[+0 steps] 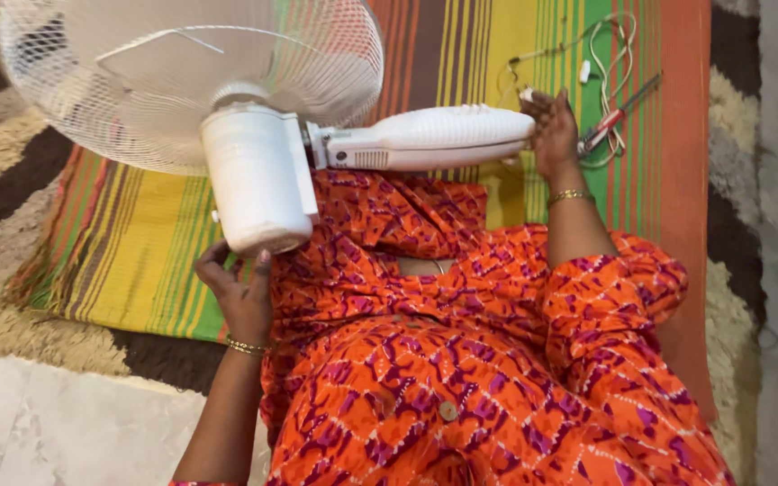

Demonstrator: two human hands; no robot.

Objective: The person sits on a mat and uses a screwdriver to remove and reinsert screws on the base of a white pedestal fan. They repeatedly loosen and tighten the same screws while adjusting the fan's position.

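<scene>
A white electric fan lies across my lap, its wire cage (164,63) at the upper left. My left hand (238,292) cups the underside of the white cylindrical motor housing (258,175). My right hand (553,135) holds the far end of the fan's white neck piece (434,139), fingers wrapped around it. I wear an orange and purple patterned garment (461,360) and a gold bangle on each wrist.
A striped mat (137,243) in green, yellow and orange lies under me on a shaggy brown and cream rug (11,180). A red-handled screwdriver (619,115) and thin white wires (610,54) rest on the mat beyond my right hand. Pale tiled floor (56,423) at lower left.
</scene>
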